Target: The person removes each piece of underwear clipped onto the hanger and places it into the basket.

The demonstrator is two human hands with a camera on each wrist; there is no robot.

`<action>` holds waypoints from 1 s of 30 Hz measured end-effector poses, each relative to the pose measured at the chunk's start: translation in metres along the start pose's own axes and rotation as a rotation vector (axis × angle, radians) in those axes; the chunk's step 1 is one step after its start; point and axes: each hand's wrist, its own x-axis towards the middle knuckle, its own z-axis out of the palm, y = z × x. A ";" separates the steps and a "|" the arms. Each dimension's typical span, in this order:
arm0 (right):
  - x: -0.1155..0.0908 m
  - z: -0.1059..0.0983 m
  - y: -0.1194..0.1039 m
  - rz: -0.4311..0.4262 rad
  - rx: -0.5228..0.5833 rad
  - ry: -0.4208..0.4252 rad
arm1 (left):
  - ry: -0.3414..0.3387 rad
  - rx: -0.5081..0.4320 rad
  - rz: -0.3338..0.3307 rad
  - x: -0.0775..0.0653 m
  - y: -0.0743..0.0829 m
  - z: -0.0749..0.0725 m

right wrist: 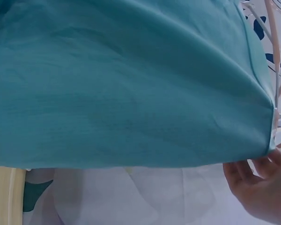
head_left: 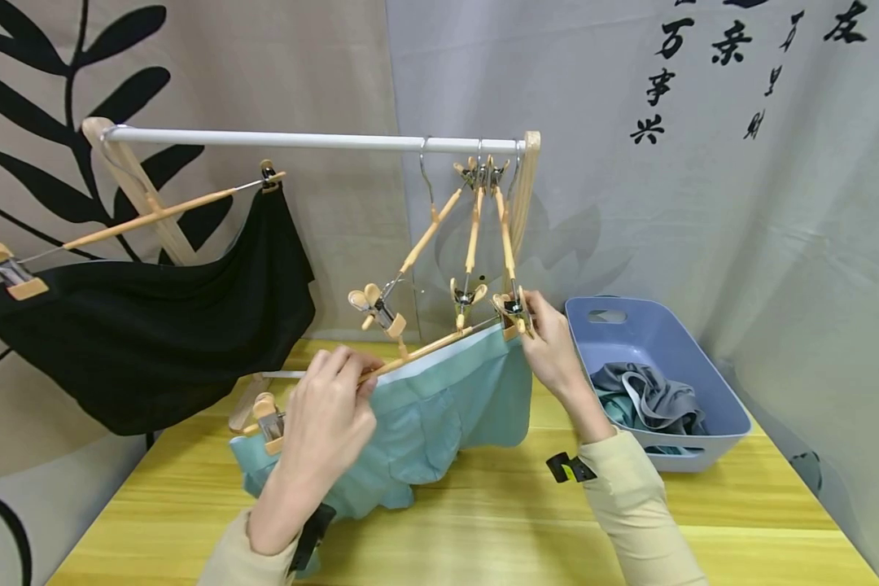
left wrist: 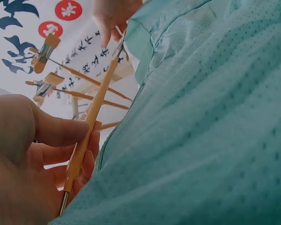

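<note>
Below three hangers (head_left: 474,232) the teal garment (head_left: 447,399) blocks passage, but the rod (head_left: 278,139) is free midway.

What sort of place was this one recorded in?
Likely a staged indoor laundry setup: clip hangers on a clothes rack, a blue basket holding crumpled fabric, and printed curtain-like backdrops behind them.

I see a blue basket (head_left: 652,338) right of the right hand (head_left: 553,346), a black garment (head_left: 183,334) left of the left hand (head_left: 333,399), lettered cloth (head_left: 601,98) beyond both.
</note>
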 end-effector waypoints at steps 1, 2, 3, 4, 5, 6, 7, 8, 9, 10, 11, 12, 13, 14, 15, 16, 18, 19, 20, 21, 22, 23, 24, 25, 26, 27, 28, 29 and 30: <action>0.000 -0.001 -0.001 0.008 0.001 -0.009 | -0.007 -0.004 0.002 0.000 0.000 0.000; 0.000 -0.002 -0.001 0.015 -0.006 -0.016 | -0.011 -0.006 0.007 0.000 0.001 0.001; -0.001 -0.003 -0.001 0.021 -0.011 -0.021 | -0.015 -0.007 0.012 0.000 0.001 0.001; -0.001 -0.004 -0.001 0.027 -0.015 -0.025 | -0.017 -0.007 0.018 0.000 0.001 0.002; -0.001 -0.005 -0.001 0.032 -0.019 -0.027 | -0.019 -0.007 0.025 0.000 0.002 0.002; -0.001 -0.006 -0.001 0.034 -0.020 -0.028 | -0.021 -0.007 0.031 0.000 0.002 0.003; -0.002 -0.007 -0.001 0.037 -0.019 -0.028 | -0.022 -0.008 0.037 0.000 0.002 0.003; -0.002 -0.007 0.000 0.040 -0.020 -0.028 | -0.023 -0.008 0.042 0.000 0.002 0.004; -0.002 -0.008 0.000 0.045 -0.013 -0.031 | -0.026 -0.009 0.047 0.000 0.003 0.004; -0.002 -0.009 0.000 0.052 0.002 -0.036 | -0.028 -0.010 0.052 0.000 0.003 0.004; -0.002 -0.010 0.000 0.060 0.016 -0.044 | -0.031 -0.011 0.058 0.000 0.003 0.004; -0.002 -0.011 0.000 0.067 0.027 -0.054 | -0.035 -0.013 0.064 0.000 0.003 0.004; -0.002 -0.012 0.000 0.072 0.039 -0.065 | -0.039 -0.015 0.070 0.001 0.003 0.004; -0.002 -0.013 0.000 0.078 0.050 -0.076 | -0.043 -0.017 0.078 0.001 0.003 0.004; -0.003 -0.014 0.000 0.083 0.056 -0.086 | -0.045 -0.020 0.088 0.001 0.003 0.005; -0.003 -0.015 0.001 0.087 0.061 -0.096 | -0.048 -0.023 0.098 0.002 0.002 0.005; -0.004 -0.017 0.001 0.095 0.062 -0.106 | -0.051 -0.028 0.118 0.002 0.001 0.006; -0.005 -0.018 0.001 0.099 0.069 -0.109 | -0.052 -0.031 0.128 0.003 0.000 0.006; -0.005 -0.019 0.001 0.106 0.076 -0.110 | -0.054 -0.034 0.137 0.003 -0.001 0.007; -0.006 -0.020 0.001 0.108 0.088 -0.112 | -0.056 -0.037 0.145 0.003 -0.002 0.007; -0.007 -0.020 0.001 0.114 0.113 -0.115 | -0.062 -0.039 0.150 0.004 -0.003 0.007; -0.008 -0.021 0.001 0.121 0.142 -0.115 | -0.068 -0.042 0.154 0.004 -0.003 0.007; -0.009 -0.022 0.001 0.124 0.171 -0.113 | -0.075 -0.046 0.156 0.005 -0.004 0.007; -0.010 -0.023 0.001 0.125 0.207 -0.111 | -0.082 -0.049 0.159 0.005 -0.004 0.007; -0.012 -0.023 0.000 0.124 0.241 -0.109 | -0.088 -0.057 0.163 0.005 -0.005 0.007; -0.013 -0.023 0.000 0.122 0.272 -0.104 | -0.095 -0.066 0.165 0.006 -0.005 0.006; -0.014 -0.024 -0.001 0.120 0.304 -0.098 | -0.101 -0.075 0.168 0.006 -0.006 0.006; -0.015 -0.024 -0.002 0.113 0.326 -0.089 | -0.105 -0.086 0.171 0.007 -0.006 0.006; -0.017 -0.024 -0.002 0.106 0.343 -0.079 | -0.108 -0.098 0.175 0.007 -0.007 0.006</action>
